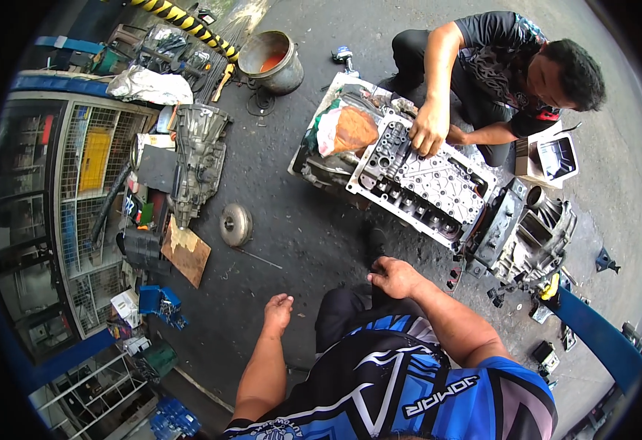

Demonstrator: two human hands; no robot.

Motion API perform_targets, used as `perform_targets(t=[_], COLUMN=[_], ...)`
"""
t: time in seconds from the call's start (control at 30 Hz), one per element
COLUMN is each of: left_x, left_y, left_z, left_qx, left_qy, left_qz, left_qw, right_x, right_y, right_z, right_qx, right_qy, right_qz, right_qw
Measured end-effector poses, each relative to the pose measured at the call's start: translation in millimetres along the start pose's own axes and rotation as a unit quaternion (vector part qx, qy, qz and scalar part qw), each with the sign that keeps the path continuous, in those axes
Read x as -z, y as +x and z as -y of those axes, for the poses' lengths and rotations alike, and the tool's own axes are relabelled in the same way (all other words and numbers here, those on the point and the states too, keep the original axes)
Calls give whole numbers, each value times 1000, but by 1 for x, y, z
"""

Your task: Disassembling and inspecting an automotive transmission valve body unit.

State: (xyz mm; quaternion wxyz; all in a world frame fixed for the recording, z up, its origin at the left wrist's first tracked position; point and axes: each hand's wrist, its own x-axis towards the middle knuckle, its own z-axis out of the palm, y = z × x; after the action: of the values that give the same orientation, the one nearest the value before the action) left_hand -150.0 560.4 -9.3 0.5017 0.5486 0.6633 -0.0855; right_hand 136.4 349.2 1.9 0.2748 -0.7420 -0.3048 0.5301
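My left hand [279, 314] hangs in the air above the dark floor, fingers loosely bent, with nothing in it. Over my knee, my right hand [396, 277] rests empty, its thumb apart from the fingers. Beyond it lies a transmission [321, 172] with its metal valve body [434, 180] facing up. A co-worker [511, 81] crouches at its far side, one hand [429, 128] on the valve body; what those fingers hold is hidden. Neither of my hands touches the transmission. A round torque converter [236, 224] sits on the floor beyond my left hand.
At left, another transmission case [200, 161] stands before a mesh-door cabinet [90, 183]. A bucket [280, 66] with reddish liquid is at the back. A bell housing [533, 242] adjoins the unit's right end, near a blue post [599, 334]. A white container [555, 158] stands behind.
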Motion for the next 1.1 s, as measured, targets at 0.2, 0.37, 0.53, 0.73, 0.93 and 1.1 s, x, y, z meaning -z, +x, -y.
perform_targets(t=[0.2, 0.37, 0.53, 0.73, 0.93, 1.1], left_x=[96, 149, 205, 164, 112, 71], left_y=[89, 198, 341, 361, 336, 336], left_z=[-24, -102, -203, -373, -451, -493], left_qx=[56, 43, -295, -250, -193, -232], left_qy=[107, 140, 302, 258, 326, 302], left_qz=[19, 35, 118, 175, 189, 277], left_qw=[993, 989, 899, 917, 906, 883], right_x=[19, 14, -7, -16, 21, 59], right_y=[53, 106, 172, 235, 305, 360], right_z=[59, 90, 155, 228, 252, 241], right_qx=[-55, -111, -211, -167, -74, -104], right_qy=[60, 117, 199, 224, 232, 223], right_qz=[-58, -122, -204, -211, -285, -299], right_qw=[995, 979, 935, 937, 927, 922])
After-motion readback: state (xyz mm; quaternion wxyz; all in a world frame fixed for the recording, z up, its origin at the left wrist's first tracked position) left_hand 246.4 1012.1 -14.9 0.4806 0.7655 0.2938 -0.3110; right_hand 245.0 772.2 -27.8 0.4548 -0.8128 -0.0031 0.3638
